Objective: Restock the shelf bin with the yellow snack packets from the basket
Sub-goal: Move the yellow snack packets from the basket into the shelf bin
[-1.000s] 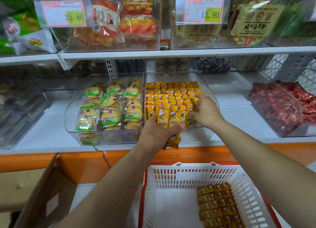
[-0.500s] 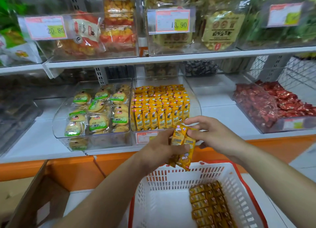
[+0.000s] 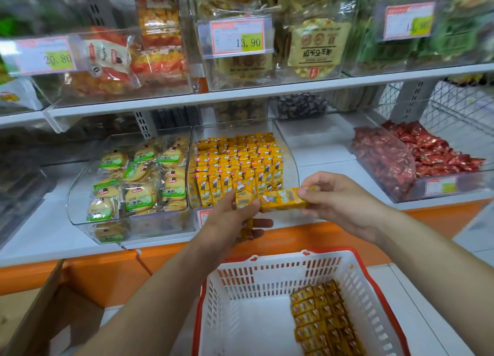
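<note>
Far left, low: open cardboard box [image 3: 32, 315], not in use. On the shelf [image 3: 40, 230], the cookie bin [image 3: 128, 184] sits touching the shelf bin [image 3: 290, 166].

Shelf bin holds upright rows of yellow packets [image 3: 235, 158], labels facing front, packed tight so they stand up; looks nearly full, with room only at the front right.

Left hand [image 3: 230, 216] is in front of the bin's lip, fingers curled round a small bunch [image 3: 244, 195] of the same packets. It holds them upright, likely as a ready supply, and some ends poke out below the palm.

One loose packet [image 3: 283, 199] lies sideways between the hands. Right hand [image 3: 339, 200] pinches its right end with thumb and fingertips, other fingers loosely bent. It was probably just drawn off the bunch and needs turning upright before it goes into a row.

Basket [image 3: 371, 297] sits below the shelf edge, close so the reach is short. More packets [image 3: 323, 321] are lined up along its right side, so restocking is partway done. Far right, red sweets bin [image 3: 417, 155], well apart.
</note>
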